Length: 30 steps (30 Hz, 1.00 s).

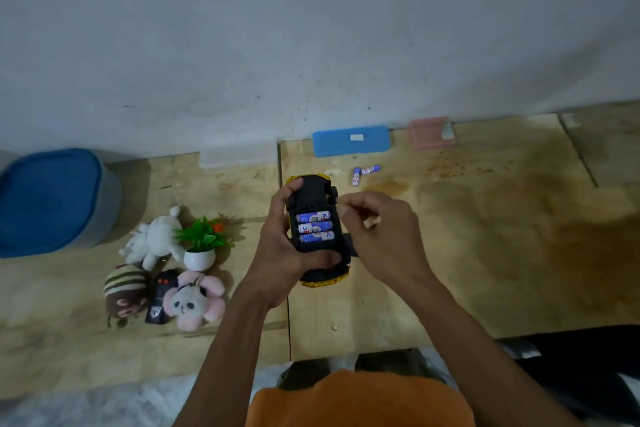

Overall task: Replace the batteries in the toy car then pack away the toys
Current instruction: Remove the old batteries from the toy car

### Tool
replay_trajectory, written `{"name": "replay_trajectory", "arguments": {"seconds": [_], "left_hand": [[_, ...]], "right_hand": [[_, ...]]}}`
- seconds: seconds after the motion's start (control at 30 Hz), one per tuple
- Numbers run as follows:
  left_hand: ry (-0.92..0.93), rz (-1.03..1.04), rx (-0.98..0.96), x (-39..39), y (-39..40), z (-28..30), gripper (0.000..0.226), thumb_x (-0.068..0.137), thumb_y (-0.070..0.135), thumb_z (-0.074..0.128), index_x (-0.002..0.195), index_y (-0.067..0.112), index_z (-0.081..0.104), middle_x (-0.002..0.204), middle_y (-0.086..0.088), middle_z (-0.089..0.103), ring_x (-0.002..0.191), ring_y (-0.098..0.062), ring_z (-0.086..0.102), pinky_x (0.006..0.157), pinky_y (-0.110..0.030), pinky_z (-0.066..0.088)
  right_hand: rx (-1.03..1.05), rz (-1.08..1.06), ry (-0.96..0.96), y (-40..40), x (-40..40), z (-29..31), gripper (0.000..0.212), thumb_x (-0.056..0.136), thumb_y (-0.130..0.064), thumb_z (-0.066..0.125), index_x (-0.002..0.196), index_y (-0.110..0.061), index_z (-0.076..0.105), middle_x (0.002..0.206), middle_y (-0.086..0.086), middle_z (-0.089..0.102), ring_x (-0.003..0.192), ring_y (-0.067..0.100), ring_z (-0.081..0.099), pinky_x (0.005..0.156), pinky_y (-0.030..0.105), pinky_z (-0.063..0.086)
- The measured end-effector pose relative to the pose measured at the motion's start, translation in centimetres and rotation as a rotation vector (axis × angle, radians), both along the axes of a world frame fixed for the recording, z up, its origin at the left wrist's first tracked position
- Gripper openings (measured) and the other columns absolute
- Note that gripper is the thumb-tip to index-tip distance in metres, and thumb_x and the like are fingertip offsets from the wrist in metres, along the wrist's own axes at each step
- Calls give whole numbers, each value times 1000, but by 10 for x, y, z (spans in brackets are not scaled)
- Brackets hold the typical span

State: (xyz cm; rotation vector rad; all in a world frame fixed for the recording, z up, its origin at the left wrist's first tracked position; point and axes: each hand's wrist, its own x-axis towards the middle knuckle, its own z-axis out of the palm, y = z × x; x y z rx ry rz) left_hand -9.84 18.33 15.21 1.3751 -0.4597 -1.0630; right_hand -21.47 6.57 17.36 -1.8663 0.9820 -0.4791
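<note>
The yellow and black toy car (pixel 311 191) is upside down above the wooden table, and my left hand (pixel 277 263) grips it from the left side. Its battery bay is uncovered and holds three blue batteries (pixel 315 227) side by side. My right hand (pixel 381 236) hovers against the car's right side with thumb and forefinger pinched together near the upper wheel. I cannot make out anything between those fingers. Two loose blue batteries (pixel 362 173) lie on the table just beyond the car.
Left of the car sit a white plush (pixel 152 239), a small potted plant (pixel 201 246), a striped brown plush (pixel 126 291), a black remote (pixel 160 298) and a pink panda plush (pixel 194 302). A blue-lidded container (pixel 52 198) stands far left. A blue case (pixel 351 141) and pink box (pixel 429 133) rest against the wall. A tiny pale object (pixel 334 327) lies near the table's front edge.
</note>
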Motion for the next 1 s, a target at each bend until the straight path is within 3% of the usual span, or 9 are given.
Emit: {"name": "replay_trajectory", "arguments": {"seconds": [0.13,0.27,0.4,0.5,0.63,0.73,0.9,1.0], "left_hand": [[-73,16,-57,3,-1,20,106,64,-30,75,143,30,39,134,-2,60,106,-31,70,79,-42,61],[-130,44,-83,5,3,31,104,65,-26,78,144,29,38,133,0,59,102,-28,72,77,-40,62],[-184,19,-103,7,10,38,105,64,-22,81,146,24,36,127,15,63,105,-22,71,80,-35,61],[-197,0,-112,9,17,39,105,64,-25,79,147,19,32,122,23,65,106,-17,71,81,-32,61],[-189,14,-114,17,26,35,108,62,-25,81,146,24,35,126,18,63,108,-21,70,81,-35,61],[-177,20,-108,20,32,35,107,61,-22,83,144,26,38,127,14,62,109,-22,70,81,-36,61],[-206,9,-103,14,37,36,100,62,-22,82,138,29,41,130,9,59,106,-3,68,79,-20,57],[-180,18,-104,14,37,31,100,62,-20,83,138,30,41,138,2,58,115,-7,66,86,-24,57]], "right_hand": [[-55,16,29,18,7,20,15,92,-18,68,104,-19,76,98,-7,63,81,3,59,70,3,41],[-29,-25,41,31,14,30,22,93,-17,66,113,-20,75,109,-4,59,92,10,61,86,21,50],[174,-86,33,40,23,34,23,98,-21,60,118,-24,71,115,-7,55,96,-1,57,74,5,48],[300,-154,-20,48,30,34,22,99,-22,59,117,-22,70,112,-5,63,100,4,63,76,16,53],[434,-209,-111,57,37,37,15,99,-22,60,108,-20,72,102,-3,73,97,12,70,81,29,60],[318,-227,-134,65,39,38,10,96,-25,65,101,-22,73,99,-6,72,97,6,67,79,26,59],[73,-177,-133,75,51,45,7,83,-23,79,85,-19,74,77,-18,69,78,-13,62,66,1,44],[-28,-139,-102,76,57,44,12,80,-22,82,88,-20,73,75,-22,64,72,-12,62,67,0,44]]}}
